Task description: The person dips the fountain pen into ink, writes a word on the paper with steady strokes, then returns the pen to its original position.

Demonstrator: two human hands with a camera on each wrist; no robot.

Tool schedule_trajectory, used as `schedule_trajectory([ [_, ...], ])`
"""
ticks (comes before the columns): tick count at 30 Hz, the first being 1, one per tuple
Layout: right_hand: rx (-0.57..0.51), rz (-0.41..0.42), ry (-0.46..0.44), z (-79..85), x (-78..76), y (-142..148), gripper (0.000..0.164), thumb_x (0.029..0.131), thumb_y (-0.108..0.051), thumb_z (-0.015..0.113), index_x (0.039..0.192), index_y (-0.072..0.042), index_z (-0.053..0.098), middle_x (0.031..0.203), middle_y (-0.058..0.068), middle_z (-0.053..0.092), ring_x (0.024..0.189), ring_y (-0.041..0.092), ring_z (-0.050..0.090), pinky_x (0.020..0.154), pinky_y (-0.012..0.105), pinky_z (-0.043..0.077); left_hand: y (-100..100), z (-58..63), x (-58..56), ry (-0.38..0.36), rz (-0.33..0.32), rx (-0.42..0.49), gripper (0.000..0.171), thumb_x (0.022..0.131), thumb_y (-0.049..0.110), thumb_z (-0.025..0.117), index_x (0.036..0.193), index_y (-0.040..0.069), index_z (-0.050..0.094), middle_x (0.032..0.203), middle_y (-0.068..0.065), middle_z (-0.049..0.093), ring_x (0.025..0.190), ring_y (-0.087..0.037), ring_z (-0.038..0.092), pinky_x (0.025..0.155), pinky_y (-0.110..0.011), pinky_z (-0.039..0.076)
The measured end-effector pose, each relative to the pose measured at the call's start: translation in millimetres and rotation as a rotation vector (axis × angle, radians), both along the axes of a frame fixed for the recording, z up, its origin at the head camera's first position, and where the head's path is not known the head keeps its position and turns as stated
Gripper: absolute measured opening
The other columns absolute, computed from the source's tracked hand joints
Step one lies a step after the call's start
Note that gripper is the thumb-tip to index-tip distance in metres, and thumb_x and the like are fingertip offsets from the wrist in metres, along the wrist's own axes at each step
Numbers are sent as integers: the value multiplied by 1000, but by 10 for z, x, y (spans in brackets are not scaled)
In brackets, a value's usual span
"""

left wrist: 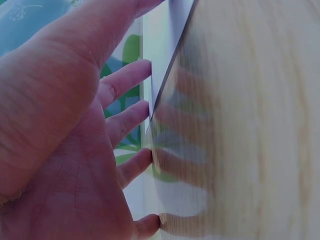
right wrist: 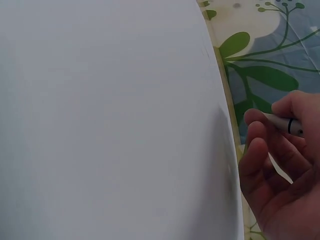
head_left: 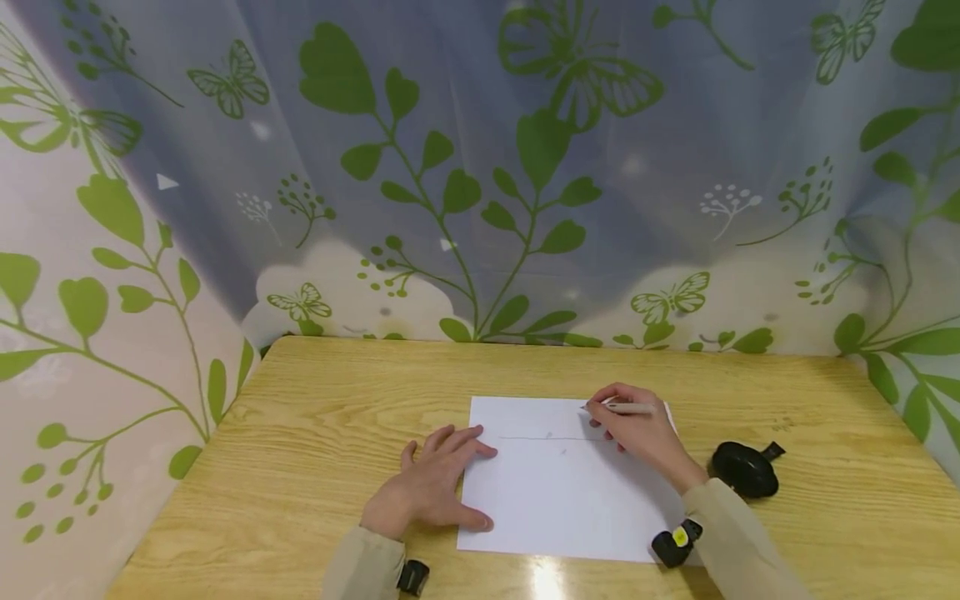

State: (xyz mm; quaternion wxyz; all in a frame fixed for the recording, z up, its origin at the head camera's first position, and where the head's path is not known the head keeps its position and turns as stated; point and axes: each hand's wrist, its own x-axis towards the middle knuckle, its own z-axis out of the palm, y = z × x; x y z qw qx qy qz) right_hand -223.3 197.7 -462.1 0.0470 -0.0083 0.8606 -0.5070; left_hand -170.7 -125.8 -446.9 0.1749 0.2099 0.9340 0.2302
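A white sheet of paper (head_left: 555, 500) lies on the wooden table, with a thin line (head_left: 525, 437) drawn across its upper part and a few faint marks below and beside the line. My right hand (head_left: 641, 429) pinches a light beige pen (head_left: 633, 408) over the upper right of the sheet. The pen's dark tip points left, above the line. In the right wrist view, the pen barrel (right wrist: 280, 122) shows a dark ring. My left hand (head_left: 435, 487) rests at the paper's left edge, fingers spread; in the left wrist view its fingertips (left wrist: 145, 107) touch down there.
To the right of the sheet sits a black rounded object (head_left: 745, 469) with a short tab. The wooden table (head_left: 337, 400) ends at a curtain (head_left: 465, 208) printed with green leaves and butterflies. Black devices (head_left: 412, 577) are worn at both wrists.
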Motion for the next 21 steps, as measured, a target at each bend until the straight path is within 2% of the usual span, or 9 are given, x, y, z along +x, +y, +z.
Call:
schedule_trajectory([
  [10,27,-5,-24,-52,-157,-9,25,98,-34,69,107,-10,70,88,4,77,67,16,62,51,30,51,4,-12,-7,6,0,-7,80,74,51,87,142,31,52,169,5,27,157,-37,17,113,-81,10],
  [21,41,-4,-33,-60,-208,-18,23,98,-33,68,107,-11,70,87,4,76,68,17,63,51,30,51,0,-4,-5,-9,1,-4,78,75,51,87,142,31,52,169,6,27,157,-36,16,113,-81,10],
])
